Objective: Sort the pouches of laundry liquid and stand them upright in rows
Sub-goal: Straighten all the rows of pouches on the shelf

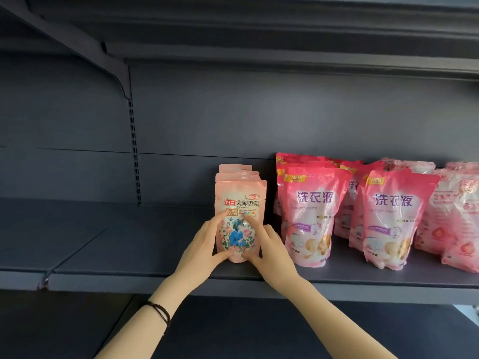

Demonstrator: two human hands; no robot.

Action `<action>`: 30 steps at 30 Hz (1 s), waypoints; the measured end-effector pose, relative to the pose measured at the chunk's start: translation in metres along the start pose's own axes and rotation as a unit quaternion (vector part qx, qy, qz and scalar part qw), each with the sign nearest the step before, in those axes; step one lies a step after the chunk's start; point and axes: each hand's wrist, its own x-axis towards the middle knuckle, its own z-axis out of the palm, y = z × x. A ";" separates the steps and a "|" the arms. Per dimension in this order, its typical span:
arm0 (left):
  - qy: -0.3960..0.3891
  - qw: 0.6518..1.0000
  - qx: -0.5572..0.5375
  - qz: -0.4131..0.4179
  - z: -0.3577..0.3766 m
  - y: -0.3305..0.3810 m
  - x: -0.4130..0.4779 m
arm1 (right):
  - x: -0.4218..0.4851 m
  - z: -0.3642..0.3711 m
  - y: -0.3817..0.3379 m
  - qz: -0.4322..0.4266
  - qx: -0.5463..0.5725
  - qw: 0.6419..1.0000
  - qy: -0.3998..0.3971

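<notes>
Nearest the camera: two bare forearms reaching up to a dark shelf; a thin dark cord bracelet on the left wrist. Left hand and right hand bracket the front pale-pink pouch low on its body, fingers spread across its printed face and thumbs at the bottom corners, so both hold this pouch between them. It stands upright near the shelf's front lip. Directly behind it, at least two matching pouch tops show, forming one file running back. Judgement: the step is squaring this front pouch into its file. To do it well, press the base flat so the gusset spreads, keep the face forward, and ease off one hand at a time, since liquid pouches tend to slump. Right of the pale-pink pouch, just apart, stand two files of deeper pink pouches, upright, slightly leaning; further right, paler patterned ones, looser. Left of it the shelf is bare. Beyond everything: the grey back panel.
</notes>
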 end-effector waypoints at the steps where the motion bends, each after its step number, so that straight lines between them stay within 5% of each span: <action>1: -0.002 1.000 0.001 -0.005 0.001 -0.001 0.003 | 0.004 0.000 0.001 0.004 0.003 1.000 -0.005; 12: -0.023 0.999 0.033 -0.027 0.002 -0.008 0.020 | 0.025 0.000 0.013 0.007 0.025 0.998 -0.060; 22: 0.017 0.970 0.239 -0.040 -0.026 0.016 0.004 | -0.001 -0.029 0.000 -0.017 -0.102 0.993 -0.050; 30: -0.079 0.913 0.390 0.086 -0.062 0.065 0.026 | 0.011 -0.111 -0.016 -0.024 -0.242 0.958 -0.151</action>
